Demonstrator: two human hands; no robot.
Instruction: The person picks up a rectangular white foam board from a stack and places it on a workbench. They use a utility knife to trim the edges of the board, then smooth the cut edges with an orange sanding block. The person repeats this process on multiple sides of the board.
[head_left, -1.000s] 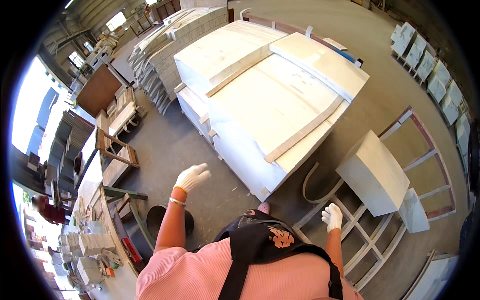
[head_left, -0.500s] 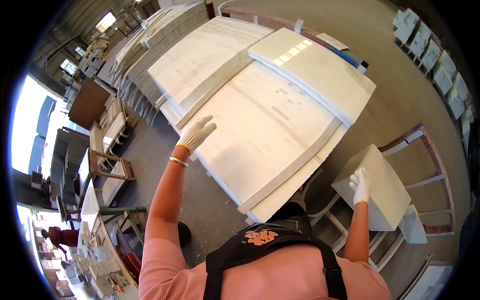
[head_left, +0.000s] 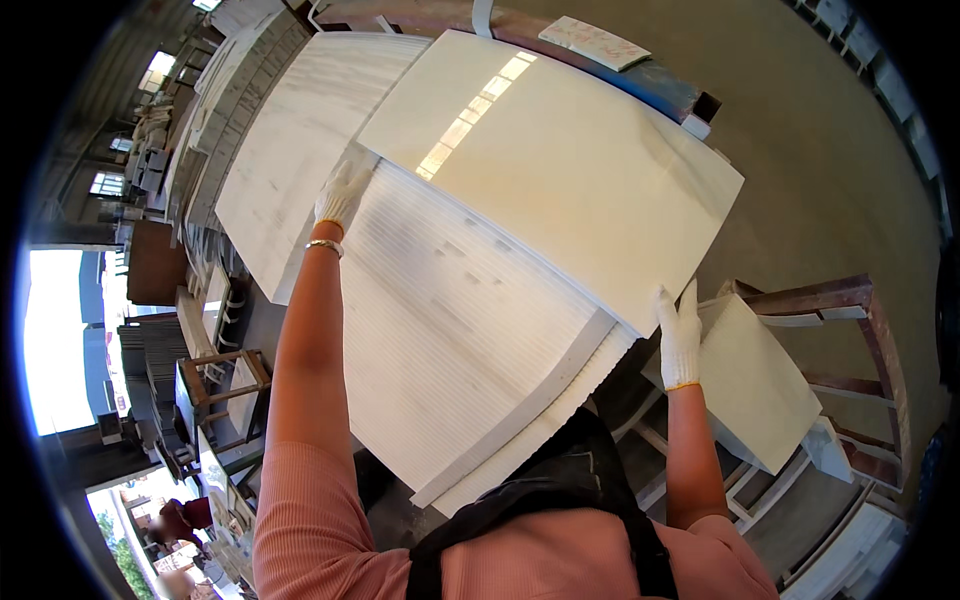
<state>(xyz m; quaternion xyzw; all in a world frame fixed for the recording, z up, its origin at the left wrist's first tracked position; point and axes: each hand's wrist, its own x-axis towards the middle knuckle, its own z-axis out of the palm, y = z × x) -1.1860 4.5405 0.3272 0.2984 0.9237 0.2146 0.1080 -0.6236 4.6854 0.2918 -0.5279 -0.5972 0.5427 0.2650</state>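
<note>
A large glossy white slab (head_left: 560, 160) lies on top of a stack of white ribbed slabs (head_left: 450, 330). My left hand (head_left: 343, 190), in a white glove, rests on the slab's near left corner. On the slab's near right corner sits my right hand (head_left: 680, 335), also gloved, with the fingers laid along the edge. A white strip (head_left: 520, 410) runs across the ribbed slab below. Whether the fingers curl under the slab's edge is hidden.
A smaller white slab (head_left: 760, 385) lies on a rusty metal rack (head_left: 850, 330) at the right. More slab stacks (head_left: 235, 70) stand at the far left. Wooden frames (head_left: 215, 370) sit on the floor at the left. A person in red (head_left: 180, 520) stands at the lower left.
I have come closer to the stack. My left hand went up and forward to the top slab's left corner, and my right hand moved from the smaller slab to the top slab's right corner.
</note>
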